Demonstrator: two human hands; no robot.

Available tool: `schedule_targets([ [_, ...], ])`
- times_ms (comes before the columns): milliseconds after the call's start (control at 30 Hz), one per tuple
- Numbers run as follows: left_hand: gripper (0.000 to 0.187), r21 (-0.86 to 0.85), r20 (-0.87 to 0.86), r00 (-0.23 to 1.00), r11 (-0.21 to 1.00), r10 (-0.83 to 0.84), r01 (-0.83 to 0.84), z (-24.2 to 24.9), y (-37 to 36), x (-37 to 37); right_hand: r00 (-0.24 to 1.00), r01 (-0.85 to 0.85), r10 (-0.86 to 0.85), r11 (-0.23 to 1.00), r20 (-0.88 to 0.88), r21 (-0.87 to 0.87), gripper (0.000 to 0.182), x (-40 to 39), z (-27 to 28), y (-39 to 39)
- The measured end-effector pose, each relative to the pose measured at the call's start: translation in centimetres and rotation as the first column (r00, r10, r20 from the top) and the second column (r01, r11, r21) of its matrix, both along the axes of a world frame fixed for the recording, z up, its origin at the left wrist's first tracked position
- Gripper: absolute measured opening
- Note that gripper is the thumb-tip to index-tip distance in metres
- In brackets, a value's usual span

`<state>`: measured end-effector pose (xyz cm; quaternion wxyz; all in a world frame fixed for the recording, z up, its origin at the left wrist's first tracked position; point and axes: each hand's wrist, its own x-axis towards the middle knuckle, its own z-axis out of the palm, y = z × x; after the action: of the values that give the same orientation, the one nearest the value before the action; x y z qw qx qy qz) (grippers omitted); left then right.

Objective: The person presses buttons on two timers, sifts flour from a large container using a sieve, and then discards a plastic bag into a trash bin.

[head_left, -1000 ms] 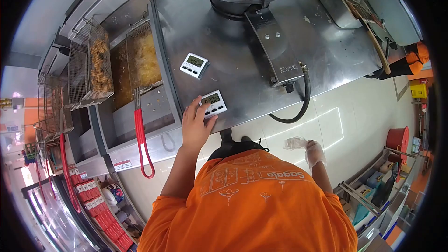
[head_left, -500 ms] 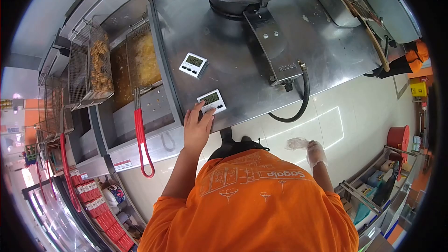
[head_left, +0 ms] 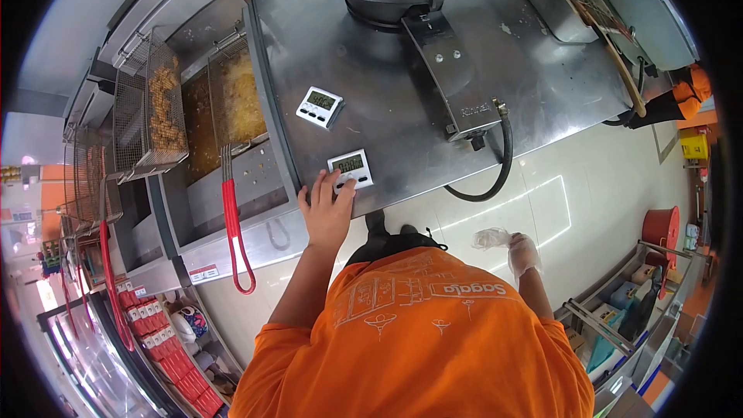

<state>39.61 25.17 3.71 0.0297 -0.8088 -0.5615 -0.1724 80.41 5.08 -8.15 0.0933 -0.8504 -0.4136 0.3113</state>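
Note:
My bare left hand (head_left: 328, 218) rests at the front edge of the steel counter, fingers spread, its fingertips on the lower part of a white digital timer (head_left: 350, 169). A second white timer (head_left: 319, 107) lies farther back on the counter, apart from the hand. My right hand (head_left: 524, 255), in a clear disposable glove, hangs over the floor to the right. Its closed fingers grip a crumpled clear plastic glove (head_left: 490, 238).
To the left, a fryer holds a wire basket (head_left: 238, 97) of food in bubbling oil, its red handle (head_left: 236, 240) jutting out. Another basket (head_left: 151, 108) of fried pieces stands beside it. A burner (head_left: 453, 70) with a black hose (head_left: 507, 159) sits on the steel counter (head_left: 371, 101).
My left fingers have shifted slightly at the near timer, and its display reads differently. My right hand stays almost where it was.

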Motion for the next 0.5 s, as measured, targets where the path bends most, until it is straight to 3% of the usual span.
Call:
schedule_targets([
  [100,0.023,0.034,-0.007,1.000,0.999,-0.011,0.012,0.3,0.3,-0.2,0.998,-0.042,0.044,0.998,0.038,-0.044,0.009,0.5,0.3,0.1],
  [200,0.023,0.016,0.033,0.998,0.999,-0.045,0.044,0.2,0.6,-0.5,0.996,-0.062,0.060,0.997,0.060,0.038,0.009,1.4,-1.0,-0.9],
  [267,0.024,-0.003,0.061,0.997,0.999,-0.050,0.050,-0.2,0.8,-0.7,0.980,-0.153,0.149,0.988,0.128,0.020,0.009,1.8,-1.9,-1.2],
  [333,0.026,-0.101,0.286,0.958,0.994,-0.017,0.048,-0.7,1.0,-0.9,0.983,-0.144,0.140,0.989,0.116,0.025,0.008,2.1,-2.6,-1.6],
  [467,0.027,-0.106,0.253,0.967,0.993,-0.030,0.058,-0.5,0.9,-1.1,0.995,-0.070,0.067,0.997,0.067,0.037,0.007,1.5,-1.6,-1.4],
  [500,0.028,-0.091,0.175,0.984,0.994,-0.042,0.059,-0.3,0.8,-1.1,0.996,-0.070,0.067,0.997,0.066,0.037,0.007,1.6,-1.8,-1.4],
])
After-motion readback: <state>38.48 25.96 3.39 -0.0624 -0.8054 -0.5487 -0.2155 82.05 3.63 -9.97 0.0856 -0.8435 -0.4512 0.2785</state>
